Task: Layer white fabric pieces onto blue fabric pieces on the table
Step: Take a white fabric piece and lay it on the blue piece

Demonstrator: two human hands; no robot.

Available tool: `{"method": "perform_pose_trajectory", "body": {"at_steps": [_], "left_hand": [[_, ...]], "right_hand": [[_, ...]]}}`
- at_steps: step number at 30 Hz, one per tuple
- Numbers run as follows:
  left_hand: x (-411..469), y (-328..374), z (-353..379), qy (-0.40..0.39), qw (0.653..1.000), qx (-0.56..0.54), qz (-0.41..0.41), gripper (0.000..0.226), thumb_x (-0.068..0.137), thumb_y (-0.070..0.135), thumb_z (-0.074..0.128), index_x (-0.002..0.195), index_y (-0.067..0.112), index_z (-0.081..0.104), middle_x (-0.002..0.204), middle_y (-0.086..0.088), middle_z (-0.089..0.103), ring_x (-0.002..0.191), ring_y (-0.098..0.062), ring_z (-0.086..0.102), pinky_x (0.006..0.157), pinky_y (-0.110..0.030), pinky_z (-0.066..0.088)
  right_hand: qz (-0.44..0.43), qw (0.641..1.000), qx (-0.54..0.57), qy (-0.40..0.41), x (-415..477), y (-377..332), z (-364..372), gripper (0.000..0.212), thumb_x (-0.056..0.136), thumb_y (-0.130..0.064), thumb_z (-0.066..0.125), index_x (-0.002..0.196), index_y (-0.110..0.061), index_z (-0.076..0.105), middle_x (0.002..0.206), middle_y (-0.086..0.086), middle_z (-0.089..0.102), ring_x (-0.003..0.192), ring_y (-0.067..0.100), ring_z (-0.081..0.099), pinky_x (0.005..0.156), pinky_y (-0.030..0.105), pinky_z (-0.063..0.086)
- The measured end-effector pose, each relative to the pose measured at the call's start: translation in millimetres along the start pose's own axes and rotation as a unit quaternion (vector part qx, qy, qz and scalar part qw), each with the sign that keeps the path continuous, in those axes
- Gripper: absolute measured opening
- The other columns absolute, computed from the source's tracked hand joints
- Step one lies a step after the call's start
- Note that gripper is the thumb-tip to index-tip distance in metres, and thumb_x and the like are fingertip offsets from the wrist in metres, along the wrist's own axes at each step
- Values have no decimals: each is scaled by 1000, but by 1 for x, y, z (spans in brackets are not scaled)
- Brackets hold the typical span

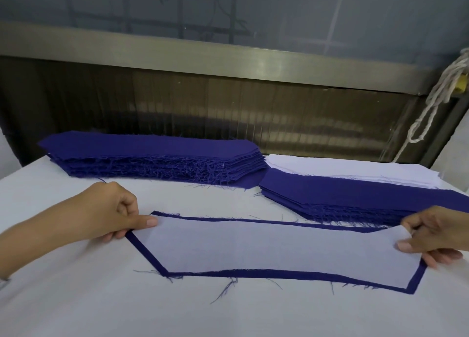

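In the lower middle of the frame a white piece (274, 248) lies on a blue piece (149, 253), blue showing all round. The left hand (111, 209) pinches its left end, the right hand (434, 235) its right. Blue stacks (152, 156) sit behind on the table (101, 306).

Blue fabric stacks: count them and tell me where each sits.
2. The left blue stack lies far back on the table; the right blue stack lies nearer, in front of a white pile. More may lie off-frame.

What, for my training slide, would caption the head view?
The left hand and right hand pinch a white fabric piece, laid over a blue fabric piece.
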State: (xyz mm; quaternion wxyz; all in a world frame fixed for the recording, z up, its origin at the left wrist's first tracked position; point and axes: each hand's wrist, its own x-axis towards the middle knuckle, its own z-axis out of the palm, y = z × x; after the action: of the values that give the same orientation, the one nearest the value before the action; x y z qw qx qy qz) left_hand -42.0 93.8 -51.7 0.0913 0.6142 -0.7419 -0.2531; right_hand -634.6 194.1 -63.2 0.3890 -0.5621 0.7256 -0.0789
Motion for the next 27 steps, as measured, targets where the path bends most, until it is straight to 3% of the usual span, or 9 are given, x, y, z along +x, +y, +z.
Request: {"method": "perform_pose_trajectory", "body": {"at_steps": [4, 12, 15, 21, 27], "left_hand": [[2, -3, -3, 4, 1000, 15, -6, 67, 50, 78, 65, 65, 13, 64, 55, -1, 70, 41, -7, 57, 51, -15, 44], [6, -10, -1, 16, 999, 30, -10, 68, 48, 80, 62, 63, 15, 63, 55, -1, 70, 41, -9, 59, 53, -16, 47], [8, -12, 0, 21, 999, 24, -7, 69, 43, 80, 64, 62, 14, 63, 54, -3, 69, 41, -12, 60, 57, -23, 53], [11, -19, 0, 36, 999, 18, 21, 68, 43, 87, 63, 58, 21, 64, 52, -6, 68, 43, -20, 63, 49, -22, 51], [16, -31, -1, 57, 997, -10, 41, 78, 33, 95, 66, 52, 20, 61, 47, -8, 64, 39, -24, 60, 48, -28, 50]], "right_hand": [[11, 1000, 11, 7, -5, -1, -2, 50, 74, -59, 82, 79, -12, 63, 77, 28, 70, 50, 21, 55, 42, 23, 40], [44, 998, -4, 45, -18, -11, 6, 55, 63, -64, 86, 72, -12, 69, 70, 21, 70, 48, 15, 52, 40, 22, 35], [56, 997, -10, 59, -24, -17, 8, 58, 61, -64, 87, 72, -10, 71, 70, 19, 71, 47, 14, 51, 40, 21, 35], [41, 997, 0, 72, -37, -31, 16, 41, 72, -52, 80, 61, -15, 65, 65, 16, 69, 47, 15, 49, 42, 20, 33], [33, 997, 0, 67, -47, -43, 19, 38, 79, -45, 75, 64, -13, 62, 65, 13, 68, 50, 15, 49, 44, 20, 32]]}}
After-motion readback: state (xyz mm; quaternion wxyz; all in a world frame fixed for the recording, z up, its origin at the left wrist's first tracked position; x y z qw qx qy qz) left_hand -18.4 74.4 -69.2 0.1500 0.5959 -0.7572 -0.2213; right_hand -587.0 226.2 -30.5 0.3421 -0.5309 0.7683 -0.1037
